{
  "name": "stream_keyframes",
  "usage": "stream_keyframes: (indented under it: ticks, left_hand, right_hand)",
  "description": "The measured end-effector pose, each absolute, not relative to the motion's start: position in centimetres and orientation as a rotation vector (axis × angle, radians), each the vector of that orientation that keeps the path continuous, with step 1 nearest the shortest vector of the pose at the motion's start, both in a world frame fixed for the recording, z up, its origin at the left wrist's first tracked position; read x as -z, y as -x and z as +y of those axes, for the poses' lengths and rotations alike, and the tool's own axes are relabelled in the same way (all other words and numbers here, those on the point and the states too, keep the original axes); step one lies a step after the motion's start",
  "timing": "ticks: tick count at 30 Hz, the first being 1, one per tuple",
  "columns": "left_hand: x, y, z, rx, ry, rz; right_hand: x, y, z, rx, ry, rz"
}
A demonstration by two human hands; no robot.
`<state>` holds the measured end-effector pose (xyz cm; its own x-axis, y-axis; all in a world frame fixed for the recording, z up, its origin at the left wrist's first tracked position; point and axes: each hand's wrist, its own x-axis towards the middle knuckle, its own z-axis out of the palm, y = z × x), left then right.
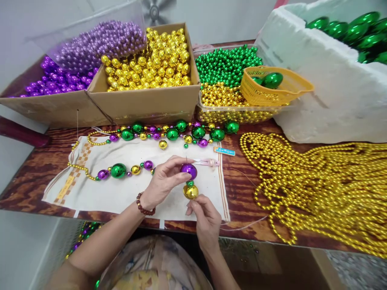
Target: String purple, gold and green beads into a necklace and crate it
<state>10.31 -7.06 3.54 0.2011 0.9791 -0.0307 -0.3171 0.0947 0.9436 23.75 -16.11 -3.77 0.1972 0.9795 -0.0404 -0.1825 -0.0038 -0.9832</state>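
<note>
My left hand [165,177] pinches a purple bead [189,170] between thumb and fingers. Below it are a small green bead [190,183] and a round gold bead [190,192], lined up one under the other. A thin needle [186,157] sticks up just above the purple bead. At the underside of the gold bead, my right hand [207,215] is closed in a pinch on the needle's lower end, mostly hidden by the fingers. Left of my hands lies a partly strung necklace with a large green bead [118,170], on a white cloth [121,197].
Finished strands with green beads [172,134] lie along the cloth's far edge. Pink-handled snips [208,162] rest on the right. Gold bead chains [308,181] cover the table's right side. Behind stand a cardboard box [145,105], a yellow basket [272,96] and a foam box [302,104].
</note>
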Motion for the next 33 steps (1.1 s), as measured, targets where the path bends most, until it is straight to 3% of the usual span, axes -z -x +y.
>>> stream_keyframes:
  ticks: [5, 14, 20, 24, 29, 33]
  left_hand:
    - [-2.6, -12.0, -7.5, -1.195, -0.757, 0.847]
    - [-0.3, -16.6, -6.7, -1.166, -0.763, 0.915]
    - [-0.7, -16.8, -5.6, -0.718, -1.051, 0.775]
    - [-1.2, -17.4, -5.9, -0.435, -1.161, 0.629]
    - [-2.3, -17.1, -5.6, -0.193, -1.039, 0.619]
    - [-2.8, -16.9, -4.9, -0.183, -1.003, 0.582]
  right_hand:
    - [3.7, -23.8, -16.1, -1.271, 1.194, -0.907]
    - [3.4, -24.7, -15.1, -1.173, 1.245, -0.718]
    - [2.0, -30.6, -12.3, -0.971, 1.389, -0.769]
    - [1.5, -32.8, -10.3, -1.077, 1.245, -0.659]
    - [1.1, -35.2, -10.2, -0.905, 1.116, -0.328]
    - [0.6, -34.7, -11.3, -1.128, 1.118, -0.470]
